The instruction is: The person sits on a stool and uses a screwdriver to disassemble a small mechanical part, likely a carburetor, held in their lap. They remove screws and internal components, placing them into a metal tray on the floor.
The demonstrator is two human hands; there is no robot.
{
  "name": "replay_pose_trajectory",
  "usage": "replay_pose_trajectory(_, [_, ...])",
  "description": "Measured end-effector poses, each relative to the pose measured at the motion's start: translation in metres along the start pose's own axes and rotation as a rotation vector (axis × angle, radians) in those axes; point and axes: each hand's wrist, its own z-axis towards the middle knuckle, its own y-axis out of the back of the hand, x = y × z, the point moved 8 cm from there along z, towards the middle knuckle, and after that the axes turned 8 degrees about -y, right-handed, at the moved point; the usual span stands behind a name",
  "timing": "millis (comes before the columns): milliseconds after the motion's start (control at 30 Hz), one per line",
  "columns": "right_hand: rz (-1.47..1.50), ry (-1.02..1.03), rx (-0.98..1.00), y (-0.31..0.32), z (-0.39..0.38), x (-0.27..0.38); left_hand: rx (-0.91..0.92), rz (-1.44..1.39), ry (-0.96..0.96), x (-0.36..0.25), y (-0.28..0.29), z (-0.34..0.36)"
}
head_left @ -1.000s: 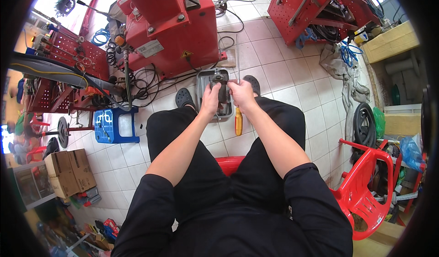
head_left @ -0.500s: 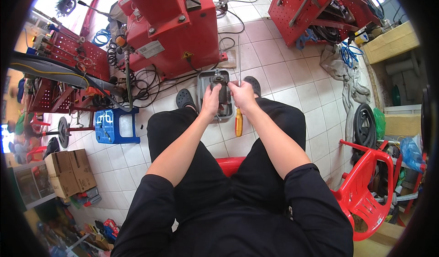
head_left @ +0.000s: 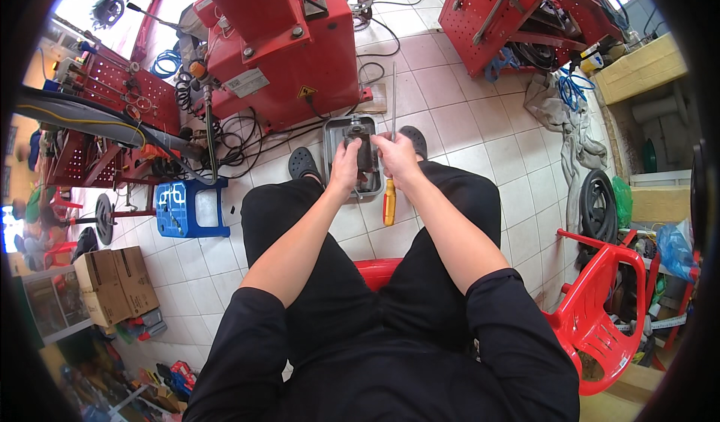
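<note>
Between my knees, my left hand [head_left: 346,165] is closed around a dark metal part [head_left: 358,132], thumb on top. This part is over a grey metal tray [head_left: 328,141] low between my feet. Just to the right, my right hand [head_left: 397,159] grips a screwdriver by its shaft. Its yellow and red handle [head_left: 389,204] hangs below the hand, and the long thin shaft [head_left: 394,99] points away from me. The fingertips of my right hand are close to the part; whether they touch it I cannot tell.
A large red machine base [head_left: 289,69] stands ahead, with black cables [head_left: 251,141] on the tiles. A blue stool [head_left: 191,208] and cardboard boxes [head_left: 116,285] are at left. A red plastic chair [head_left: 604,332] is at right, a red perforated tool cart [head_left: 502,21] at far right.
My right hand and the screwdriver have shifted very slightly, its handle a little left and nearer to me. My left hand stays on the metal part.
</note>
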Motion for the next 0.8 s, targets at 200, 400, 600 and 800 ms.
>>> replay_pose_trajectory(200, [-0.025, 0.003, -0.005, -0.002, -0.001, -0.002, -0.010, -0.036, -0.010, 0.004, 0.003, 0.004])
replay_pose_trajectory(400, [-0.171, 0.162, -0.051, 0.003, 0.004, 0.005, -0.012, -0.006, -0.019, 0.002, 0.001, 0.003])
replay_pose_trajectory(600, [-0.164, 0.152, -0.048, 0.000, 0.003, 0.005, -0.007, -0.019, -0.005, 0.008, 0.003, 0.005])
replay_pose_trajectory(800, [-0.161, 0.146, -0.027, 0.003, 0.004, 0.006, -0.129, -0.306, 0.173, 0.013, 0.016, 0.007])
